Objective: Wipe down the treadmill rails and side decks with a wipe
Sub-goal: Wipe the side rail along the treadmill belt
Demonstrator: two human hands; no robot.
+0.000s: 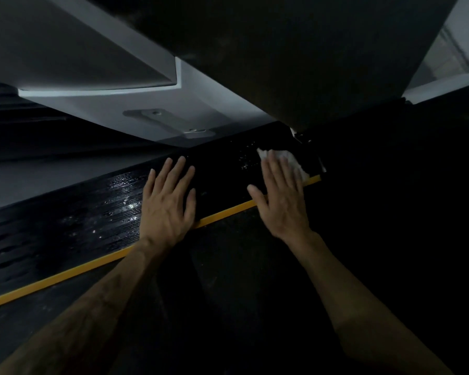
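Dim room, grey panels above a dark floor

Light is low and cool, catching mostly the pale surfaces. A large grey panel (73,44) slants across the upper left, ending in a sharp lit edge, and beneath it sits a lighter grey housing (114,109) with a small metal plate (168,123) fixed by two screws. A broad dark slab (295,50) (its surface nearly featureless in this light) fills the upper middle. At the upper right corner a pale wall (460,44) shows, with a faint vertical seam. A grey strip of floor (38,182) runs along the left, and dark ribbed steps or slats (16,123) lie above it, too murky to tell apart.
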